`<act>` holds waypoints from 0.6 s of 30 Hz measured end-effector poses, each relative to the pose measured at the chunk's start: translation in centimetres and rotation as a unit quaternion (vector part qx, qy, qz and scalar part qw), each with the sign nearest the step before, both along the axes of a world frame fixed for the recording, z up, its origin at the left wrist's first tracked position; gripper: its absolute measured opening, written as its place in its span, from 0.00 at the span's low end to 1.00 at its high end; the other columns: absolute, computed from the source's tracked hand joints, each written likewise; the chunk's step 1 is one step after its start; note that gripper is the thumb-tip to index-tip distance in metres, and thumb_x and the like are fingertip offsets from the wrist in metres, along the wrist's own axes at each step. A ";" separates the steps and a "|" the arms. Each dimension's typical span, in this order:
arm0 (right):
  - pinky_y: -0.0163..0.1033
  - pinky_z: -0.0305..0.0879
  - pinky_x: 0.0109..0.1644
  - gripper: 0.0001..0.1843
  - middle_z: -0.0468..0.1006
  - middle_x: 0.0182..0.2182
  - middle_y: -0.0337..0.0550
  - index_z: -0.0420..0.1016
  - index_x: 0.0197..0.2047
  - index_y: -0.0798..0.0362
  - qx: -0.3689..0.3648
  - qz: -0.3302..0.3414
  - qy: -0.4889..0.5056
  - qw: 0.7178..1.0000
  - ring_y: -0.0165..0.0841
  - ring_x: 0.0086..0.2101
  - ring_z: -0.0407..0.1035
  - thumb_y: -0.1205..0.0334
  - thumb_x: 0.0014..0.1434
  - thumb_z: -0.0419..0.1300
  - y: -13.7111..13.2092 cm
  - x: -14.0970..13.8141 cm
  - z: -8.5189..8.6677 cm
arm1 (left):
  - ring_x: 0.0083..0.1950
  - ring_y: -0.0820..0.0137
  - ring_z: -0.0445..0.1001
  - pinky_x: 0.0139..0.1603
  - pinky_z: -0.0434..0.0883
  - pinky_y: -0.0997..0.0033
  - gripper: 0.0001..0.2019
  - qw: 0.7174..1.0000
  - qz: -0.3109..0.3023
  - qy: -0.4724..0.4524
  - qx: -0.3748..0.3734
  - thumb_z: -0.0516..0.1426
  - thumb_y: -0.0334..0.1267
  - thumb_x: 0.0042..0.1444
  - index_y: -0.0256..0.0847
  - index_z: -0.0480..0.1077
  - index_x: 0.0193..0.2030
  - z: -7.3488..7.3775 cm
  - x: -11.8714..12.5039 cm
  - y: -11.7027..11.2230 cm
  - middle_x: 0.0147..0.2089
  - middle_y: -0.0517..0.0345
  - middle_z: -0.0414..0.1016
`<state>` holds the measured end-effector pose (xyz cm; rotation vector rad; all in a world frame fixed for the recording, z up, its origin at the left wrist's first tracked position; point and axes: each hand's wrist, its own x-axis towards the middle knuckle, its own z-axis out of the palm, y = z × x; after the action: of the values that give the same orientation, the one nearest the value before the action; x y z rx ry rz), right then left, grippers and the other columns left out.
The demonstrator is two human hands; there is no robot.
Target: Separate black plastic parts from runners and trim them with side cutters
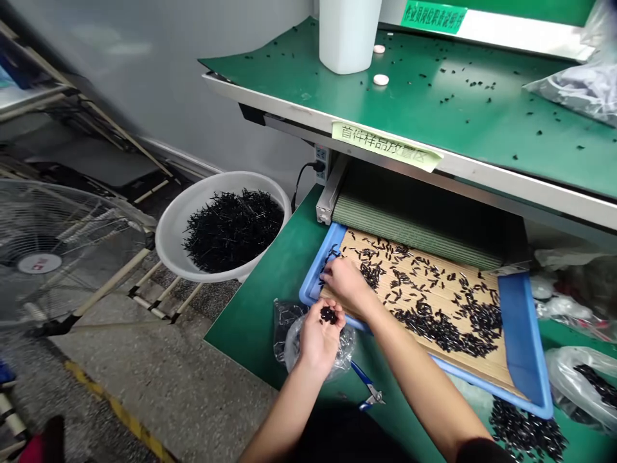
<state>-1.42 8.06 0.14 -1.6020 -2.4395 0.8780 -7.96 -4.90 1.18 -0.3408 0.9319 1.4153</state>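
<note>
My left hand (319,337) is turned palm up and cupped around a small heap of black plastic pieces (328,315). My right hand (348,281) reaches over the left end of a blue tray (523,334), its fingers drawn together near the tray wall; whatever they pinch is hidden. Cardboard (446,292) lines the tray, with many loose black pieces (436,329) scattered and piled on it. Under my left hand a clear plastic bag (292,347) sits on the green bench. Blue-handled cutting pliers (369,389) lie to the right of that bag.
A white tub (168,238) full of thin black parts stands left of the bench (255,308). A shelf (289,71) overhangs the tray and holds a white container (348,32). More black pieces (525,427) and a plastic bag (563,366) lie at the right; a fan (62,257) stands far left.
</note>
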 end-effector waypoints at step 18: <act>0.36 0.68 0.45 0.13 0.84 0.37 0.46 0.82 0.41 0.52 0.074 -0.206 0.009 0.976 0.35 0.35 0.77 0.63 0.66 0.55 -4.4 11.0 -1.5 | 0.35 0.71 0.76 0.37 0.75 0.73 0.06 0.999 -0.044 -0.028 0.011 0.55 0.29 0.59 0.33 0.74 0.34 0.3 0.8 3.4 0.35 0.50 0.76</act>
<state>9.55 3.62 -1.39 -1.9263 -1.9879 0.6231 -7.14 -1.55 1.51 -0.3177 0.8742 1.3278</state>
